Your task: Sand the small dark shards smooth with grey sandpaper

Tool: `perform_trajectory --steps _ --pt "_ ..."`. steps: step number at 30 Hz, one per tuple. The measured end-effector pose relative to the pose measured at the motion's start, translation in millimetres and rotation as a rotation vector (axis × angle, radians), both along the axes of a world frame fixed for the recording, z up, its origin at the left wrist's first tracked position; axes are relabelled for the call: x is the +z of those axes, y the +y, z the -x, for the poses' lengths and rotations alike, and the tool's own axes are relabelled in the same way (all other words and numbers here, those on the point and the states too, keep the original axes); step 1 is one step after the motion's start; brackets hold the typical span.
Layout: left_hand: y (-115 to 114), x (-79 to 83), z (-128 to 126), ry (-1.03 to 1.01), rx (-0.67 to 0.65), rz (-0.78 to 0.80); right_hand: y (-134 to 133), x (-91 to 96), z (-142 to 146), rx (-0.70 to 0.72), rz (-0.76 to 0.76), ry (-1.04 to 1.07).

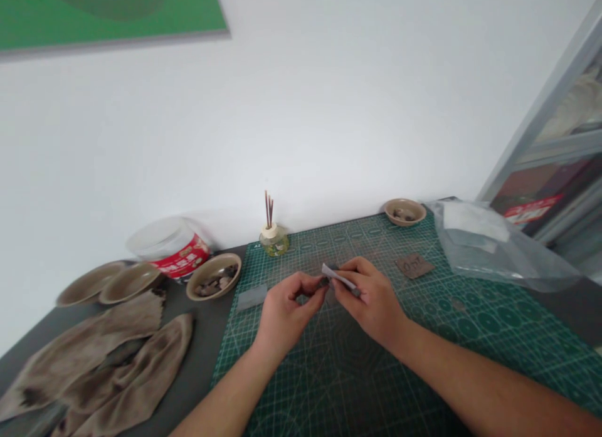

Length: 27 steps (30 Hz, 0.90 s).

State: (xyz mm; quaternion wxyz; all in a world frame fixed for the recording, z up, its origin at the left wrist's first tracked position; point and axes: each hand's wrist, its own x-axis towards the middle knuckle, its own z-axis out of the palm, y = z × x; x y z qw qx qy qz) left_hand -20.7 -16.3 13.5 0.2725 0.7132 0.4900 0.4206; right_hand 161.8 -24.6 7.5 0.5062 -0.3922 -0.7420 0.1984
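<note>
My left hand [292, 305] is closed in a pinch on a small dark piece [323, 281], too small to make out its kind. Facing it, my right hand [369, 299] grips a folded strip of sandpaper [339, 278], pale on its back and dark grey on the other side. The sandpaper meets or nearly meets the dark piece; the fingers partly hide both. Both hands are above the green cutting mat [301, 387]. A flat grey sheet [252, 297] lies left of my left hand, and a brown sandpaper piece with handwritten marks [414, 266] lies beyond my right.
Left stand a bowl of small brown pieces [214, 277], two more bowls [132, 283], a red-labelled tub [174, 249] and crumpled brown cloths [126, 362]. A reed diffuser [273, 239] is by the wall. At right are another bowl [405, 212] and a plastic bag [498, 242].
</note>
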Motion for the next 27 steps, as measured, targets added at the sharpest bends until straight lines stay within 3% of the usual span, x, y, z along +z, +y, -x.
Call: perform_trajectory --steps 4,7,10,17,23,27 --pt "0 1.6 -1 0.032 -0.002 -0.016 2 -0.5 0 0.026 0.045 -0.016" --pt "1 0.8 -1 -0.016 0.009 -0.019 10 -2.2 -4 -0.064 0.111 -0.051" --pt "2 -0.7 2 -0.081 0.063 -0.042 14 -0.8 -8 -0.145 0.065 -0.058" --pt "14 3.0 11 -0.278 0.22 -0.134 1 4.0 -3 0.153 0.223 -0.107" --pt "19 4.2 14 -0.278 0.223 -0.156 0 -2.3 3 0.161 0.186 -0.401" --pt "20 1.2 15 -0.257 0.224 -0.159 -3 2.9 2 0.174 0.064 -0.432"
